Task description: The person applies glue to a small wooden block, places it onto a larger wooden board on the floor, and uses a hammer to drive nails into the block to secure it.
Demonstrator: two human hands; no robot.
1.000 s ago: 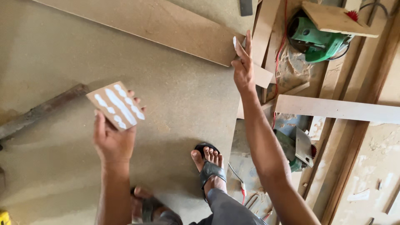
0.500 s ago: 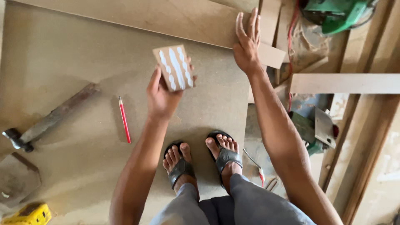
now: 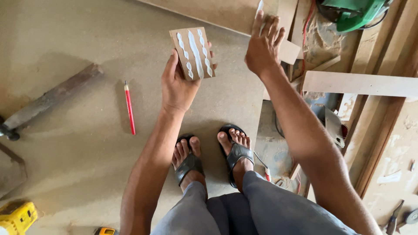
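My left hand (image 3: 178,87) holds up a small rectangular wood block (image 3: 192,53) whose face carries three wavy white stripes of glue. My right hand (image 3: 263,45) hovers with its fingers spread, just right of the block, over the edge of a large brown board (image 3: 87,130) that I squat on. My feet in dark sandals (image 3: 211,159) rest on the board near its right edge.
A red pencil (image 3: 129,108) lies on the board left of my arm. A hammer (image 3: 48,102) lies at the far left. A green power saw (image 3: 352,13) sits at the top right among wood strips (image 3: 359,83). A yellow tool (image 3: 17,215) is at the bottom left.
My left hand has carried the glued block right and forward, toward my right hand. The right hand has lifted slightly off the board edge. The view has tilted down to show my feet.
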